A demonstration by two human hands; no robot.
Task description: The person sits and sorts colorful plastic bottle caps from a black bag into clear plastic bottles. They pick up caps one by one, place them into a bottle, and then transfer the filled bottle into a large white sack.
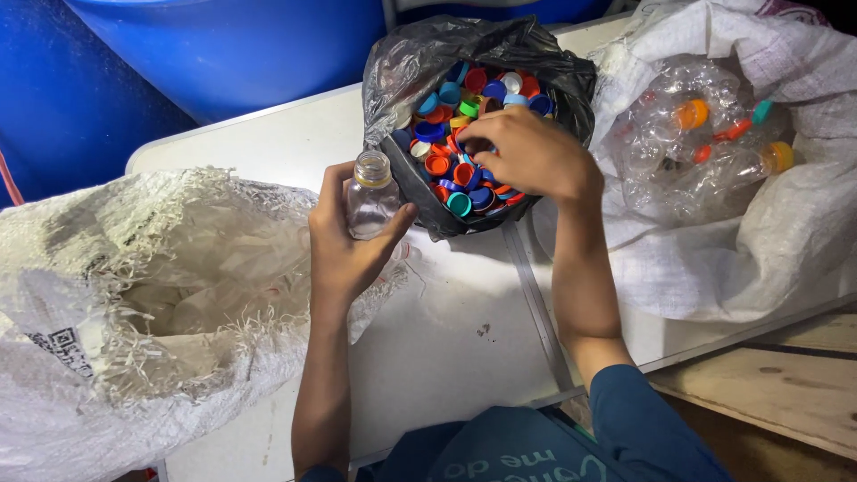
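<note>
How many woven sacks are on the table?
2. One frayed white woven sack lies open at left beside the left hand; another woven sack at right holds capped clear bottles.

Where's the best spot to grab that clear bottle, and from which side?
Grip the bottle around its straight middle, from the side, as the left hand does now. It stands upright with its mouth open and uncapped; a side grip below the narrow neck probably leaves the mouth free and suits its round body.

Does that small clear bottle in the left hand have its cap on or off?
Off. The small clear bottle, upright in the left hand, shows an open neck with no cap on it.
</note>
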